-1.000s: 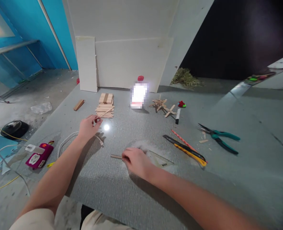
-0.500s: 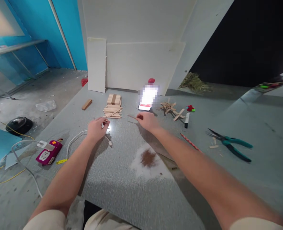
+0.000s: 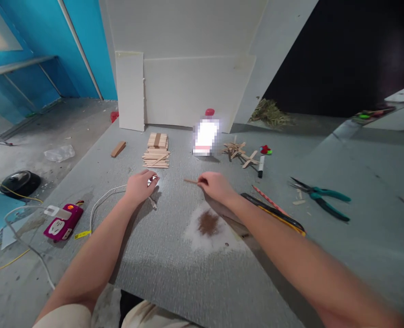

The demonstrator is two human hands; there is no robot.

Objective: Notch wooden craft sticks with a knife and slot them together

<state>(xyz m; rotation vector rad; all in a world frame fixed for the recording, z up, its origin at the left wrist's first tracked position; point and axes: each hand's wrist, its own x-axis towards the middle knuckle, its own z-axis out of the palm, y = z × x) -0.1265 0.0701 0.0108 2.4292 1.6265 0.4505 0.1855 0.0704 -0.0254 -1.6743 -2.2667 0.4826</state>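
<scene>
My right hand (image 3: 215, 186) pinches one end of a thin wooden craft stick (image 3: 190, 181), whose free end points left just above the tabletop. My left hand (image 3: 140, 187) is to the left, thumb and fingertips curled together around a small bright spot; what they hold, if anything, cannot be made out. Beneath its fingers a white cable (image 3: 106, 197) ends in a plug (image 3: 153, 204). Beyond the hands, loose craft sticks (image 3: 156, 159) lie in a row, with a banded bundle of sticks (image 3: 157, 140) behind them.
A bright phone (image 3: 206, 139) stands at the back. To its right are crossed sticks (image 3: 234, 149), a marker (image 3: 261, 166), a red striped pencil (image 3: 270, 199) and pliers (image 3: 319, 195). Brown powder (image 3: 208, 223) marks the near table. A pink power adapter (image 3: 63, 222) is at left.
My right hand has come nearer to me with the craft stick, and the stick now lies more level. A black and yellow tool shows beside my right forearm. The view has shifted slightly.
</scene>
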